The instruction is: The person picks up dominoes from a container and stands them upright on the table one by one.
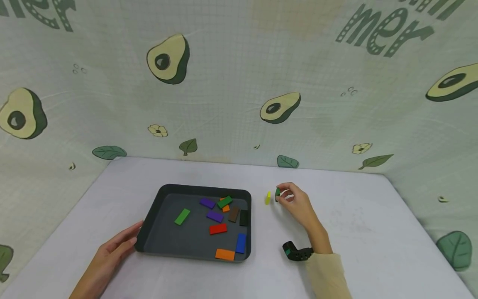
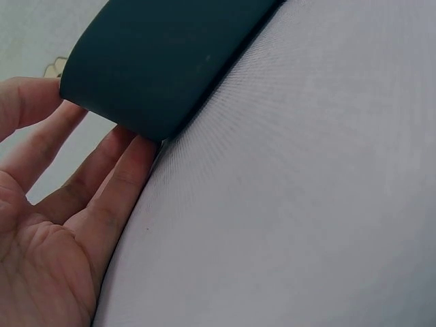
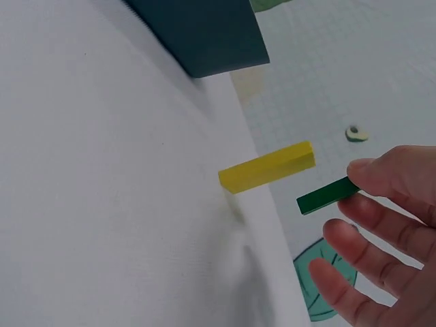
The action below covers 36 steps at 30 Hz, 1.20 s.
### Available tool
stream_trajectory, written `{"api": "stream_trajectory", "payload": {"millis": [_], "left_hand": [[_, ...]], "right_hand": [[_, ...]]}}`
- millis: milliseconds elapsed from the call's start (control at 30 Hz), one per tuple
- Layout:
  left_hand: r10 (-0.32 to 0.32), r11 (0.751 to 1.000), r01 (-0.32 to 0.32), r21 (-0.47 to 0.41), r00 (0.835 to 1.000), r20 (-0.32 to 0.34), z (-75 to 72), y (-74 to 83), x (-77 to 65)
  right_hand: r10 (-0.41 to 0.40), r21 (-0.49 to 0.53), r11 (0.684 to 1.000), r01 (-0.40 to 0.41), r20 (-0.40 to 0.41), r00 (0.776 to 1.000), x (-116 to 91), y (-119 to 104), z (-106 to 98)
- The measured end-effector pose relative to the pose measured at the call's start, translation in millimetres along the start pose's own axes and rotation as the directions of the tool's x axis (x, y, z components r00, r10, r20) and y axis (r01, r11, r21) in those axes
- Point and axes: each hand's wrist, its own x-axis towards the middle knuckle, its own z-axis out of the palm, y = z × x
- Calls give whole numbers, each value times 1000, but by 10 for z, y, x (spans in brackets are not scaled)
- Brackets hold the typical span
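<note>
At the near left corner of a dark rectangular tray (image 1: pixel 154 236), my left hand (image 1: pixel 113 251) touches the outer wall with nearly straight fingers and thumb. The left wrist view shows the fingertips against the tray's corner (image 2: pixel 146 82). Right of the tray, my right hand (image 1: pixel 297 204) pinches a small dark green block (image 1: pixel 277 194) between thumb and index finger, its other fingers loosely bent. A yellow block (image 1: pixel 268 198) stands upright on the table just left of it. In the right wrist view the green block (image 3: pixel 327 195) is apart from the yellow block (image 3: pixel 267 167).
Inside the tray lie several flat blocks, among them a light green block (image 1: pixel 182 216), a red block (image 1: pixel 218 229), a blue block (image 1: pixel 240 243) and an orange block (image 1: pixel 225 254). One green block (image 1: pixel 225 202) rests across an orange one. A patterned cloth (image 1: pixel 224 83) hangs behind the white table (image 1: pixel 358 232).
</note>
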Motion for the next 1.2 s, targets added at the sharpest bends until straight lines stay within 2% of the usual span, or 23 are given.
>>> {"api": "stream_trajectory", "payload": {"millis": [133, 533, 967, 1200], "left_hand": [[-34, 999, 34, 16, 999, -11, 3, 12, 7], [-15, 1000, 15, 16, 1000, 7, 1, 24, -10], [-12, 1000, 12, 4, 1000, 14, -6, 13, -9], [-20, 1000, 20, -6, 1000, -11, -6, -1, -3]], "right_hand": [[49, 5, 999, -49, 10, 999, 1, 47, 21], [143, 45, 988, -145, 29, 989, 1, 166, 45], [205, 81, 975, -205, 10, 979, 10, 223, 45], [235, 82, 969, -234, -5, 972, 13, 274, 63]]}}
